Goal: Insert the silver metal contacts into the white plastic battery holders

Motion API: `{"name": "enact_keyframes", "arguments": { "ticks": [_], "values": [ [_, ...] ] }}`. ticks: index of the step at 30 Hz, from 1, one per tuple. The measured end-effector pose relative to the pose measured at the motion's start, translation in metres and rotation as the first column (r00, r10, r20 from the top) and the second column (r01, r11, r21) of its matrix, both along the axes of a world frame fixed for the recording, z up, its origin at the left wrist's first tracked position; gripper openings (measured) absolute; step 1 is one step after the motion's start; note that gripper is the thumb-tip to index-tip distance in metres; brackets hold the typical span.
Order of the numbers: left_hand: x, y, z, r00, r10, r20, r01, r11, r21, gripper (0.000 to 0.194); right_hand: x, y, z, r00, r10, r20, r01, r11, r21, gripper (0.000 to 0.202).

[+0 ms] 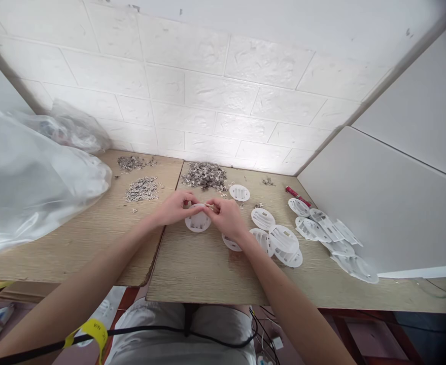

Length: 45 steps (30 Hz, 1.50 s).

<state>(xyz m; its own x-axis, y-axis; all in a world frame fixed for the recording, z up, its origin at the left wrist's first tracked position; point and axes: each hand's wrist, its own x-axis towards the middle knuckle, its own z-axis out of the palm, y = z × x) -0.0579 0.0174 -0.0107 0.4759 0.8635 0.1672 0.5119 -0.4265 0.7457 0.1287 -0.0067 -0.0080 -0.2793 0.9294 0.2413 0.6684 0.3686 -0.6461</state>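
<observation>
Both hands meet at a round white plastic disc (pixel 198 223) near the middle of the table. My left hand (pixel 177 207) has its fingers closed on the disc's upper left edge. My right hand (pixel 225 214) is pinched at the disc's upper right edge; whatever small piece may be between its fingertips is too small to name. Behind the hands lies a heap of small metal pieces (pixel 206 176). Another white disc (pixel 240 192) rests just behind my right hand, and one more (pixel 231 243) is partly hidden under my right wrist.
More white discs (pixel 283 238) lie right of my right forearm, with an overlapping row (pixel 337 247) along the right panel. A red tube (pixel 298 195) is behind them. Metal pieces (pixel 142 189) and a large plastic bag (pixel 36 177) are at left. A black cable (pixel 146 330) crosses my lap.
</observation>
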Motion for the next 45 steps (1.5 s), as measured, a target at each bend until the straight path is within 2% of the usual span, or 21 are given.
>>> {"name": "enact_keyframes", "arguments": {
  "ticks": [4,8,11,15,18,23,31,36,40,42,45],
  "values": [
    [-0.005,0.000,0.000,0.997,-0.051,-0.066,0.050,0.998,-0.023,0.036,-0.005,-0.003,0.002,0.996,0.015,0.089,-0.006,0.994,-0.107,0.027],
    [-0.007,0.003,-0.004,0.989,-0.105,-0.108,0.105,0.994,-0.004,0.037,-0.008,-0.002,-0.003,0.990,0.017,0.141,0.006,0.987,-0.163,0.024],
    [-0.006,0.005,-0.007,0.986,-0.109,-0.124,0.110,0.994,0.000,0.037,-0.009,0.000,-0.010,0.992,0.002,0.126,0.019,0.987,-0.162,0.020],
    [-0.004,0.005,-0.007,0.985,-0.119,-0.125,0.112,0.992,-0.064,0.035,-0.009,0.002,-0.011,0.994,-0.027,0.110,0.044,0.987,-0.155,0.018],
    [-0.004,0.005,-0.006,0.982,-0.144,-0.118,0.135,0.987,-0.084,0.034,-0.010,0.003,-0.008,0.996,-0.031,0.082,0.049,0.974,-0.221,0.018],
    [-0.004,0.006,-0.003,0.977,-0.146,-0.156,0.133,0.987,-0.093,0.037,-0.010,0.004,-0.003,0.999,-0.029,0.044,0.039,0.963,-0.268,0.029],
    [-0.003,0.010,-0.003,0.983,-0.137,-0.126,0.116,0.980,-0.161,0.035,-0.008,0.015,0.002,1.000,0.000,-0.017,-0.007,0.915,-0.404,0.021],
    [-0.002,0.012,-0.005,0.986,-0.101,-0.134,0.078,0.982,-0.170,0.038,-0.007,0.018,0.001,0.999,-0.001,-0.040,-0.016,0.912,-0.410,0.026],
    [-0.003,0.011,-0.005,0.989,-0.117,-0.094,0.097,0.977,-0.191,0.037,-0.005,0.016,-0.001,0.998,0.014,-0.060,-0.038,0.912,-0.409,0.026],
    [-0.003,0.010,-0.005,0.990,-0.121,-0.070,0.104,0.974,-0.202,0.036,-0.005,0.015,-0.003,0.998,0.017,-0.057,-0.037,0.930,-0.367,0.026],
    [-0.003,0.007,-0.006,0.991,-0.109,-0.075,0.097,0.985,-0.145,0.036,-0.004,0.012,-0.005,0.999,0.030,-0.020,-0.035,0.959,-0.282,0.023]
  ]
}}
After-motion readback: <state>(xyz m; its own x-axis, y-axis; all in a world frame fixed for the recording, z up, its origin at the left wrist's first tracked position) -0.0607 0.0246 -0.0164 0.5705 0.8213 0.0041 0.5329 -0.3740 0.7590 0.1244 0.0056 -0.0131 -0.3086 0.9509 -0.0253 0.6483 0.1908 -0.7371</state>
